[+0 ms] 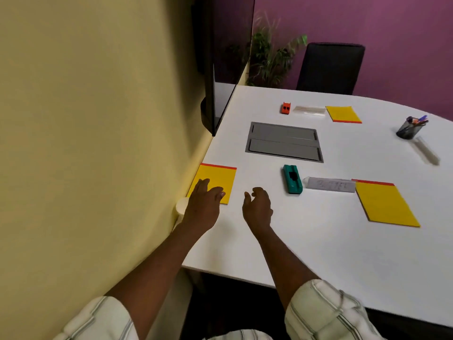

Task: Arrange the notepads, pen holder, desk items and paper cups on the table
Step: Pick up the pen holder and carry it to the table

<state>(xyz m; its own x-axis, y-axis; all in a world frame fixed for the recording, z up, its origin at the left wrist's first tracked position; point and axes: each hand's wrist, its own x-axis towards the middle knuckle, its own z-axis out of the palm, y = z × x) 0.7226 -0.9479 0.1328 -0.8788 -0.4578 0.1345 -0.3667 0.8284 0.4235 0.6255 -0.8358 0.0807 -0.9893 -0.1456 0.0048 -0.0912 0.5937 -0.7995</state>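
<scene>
The left hand (204, 201) is laid flat, fingers spread, over a yellow notepad (218, 179), seemingly to square it at the wall edge; a paper cup (182, 205) sits just left of its wrist. The right hand (257, 204), loosely curled and empty, hovers beside it. Beyond it lie a teal stapler (292, 179) and, far right, the pen holder (410, 128).

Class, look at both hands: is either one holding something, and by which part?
Nothing is held. The left hand hovers open over a yellow notepad; the right hand is empty.
</scene>
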